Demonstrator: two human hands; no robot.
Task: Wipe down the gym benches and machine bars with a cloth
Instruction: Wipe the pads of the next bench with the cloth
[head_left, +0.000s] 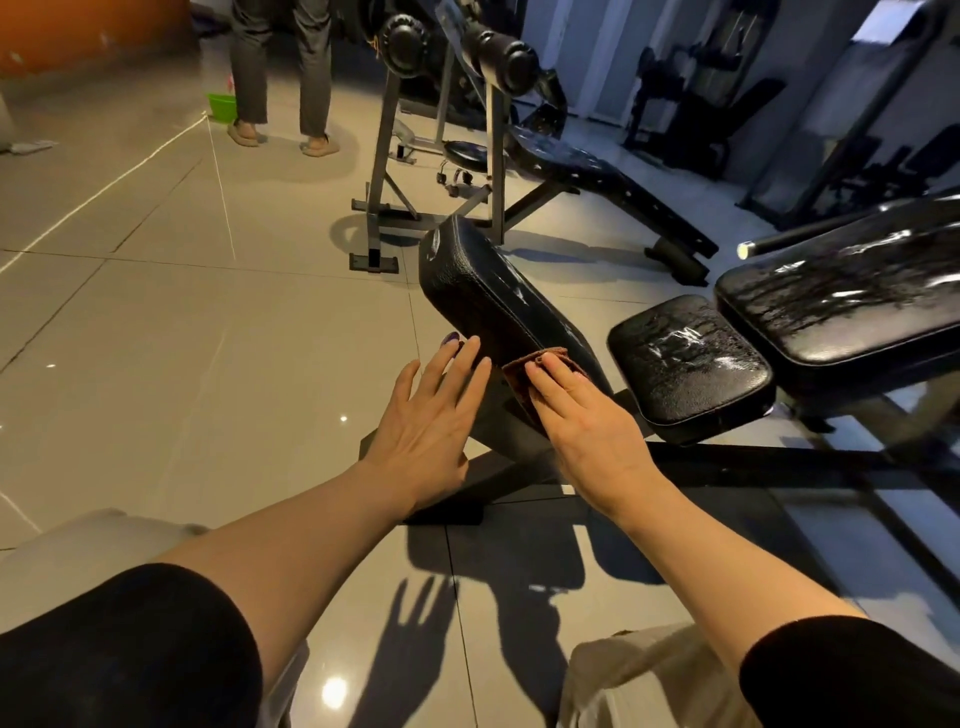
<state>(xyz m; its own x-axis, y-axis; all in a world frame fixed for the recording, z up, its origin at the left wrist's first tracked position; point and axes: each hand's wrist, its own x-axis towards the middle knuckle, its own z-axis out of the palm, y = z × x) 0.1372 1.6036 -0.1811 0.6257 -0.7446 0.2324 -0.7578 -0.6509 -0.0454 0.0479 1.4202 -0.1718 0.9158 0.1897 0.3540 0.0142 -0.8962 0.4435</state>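
A tilted black padded rest stands on a black frame in the middle of the view. My right hand presses a small brown cloth flat against the pad's near lower end, fingers straight. My left hand is spread with straight fingers beside the pad's left edge, fingertips at or near its side. To the right lie a black seat pad and a longer black bench pad, both shiny with wet streaks.
Behind the pad stands a grey metal rack with black foam rollers, and a decline bench beyond it. A person stands at the back left beside a green bucket. Glossy tiled floor spreads to the left.
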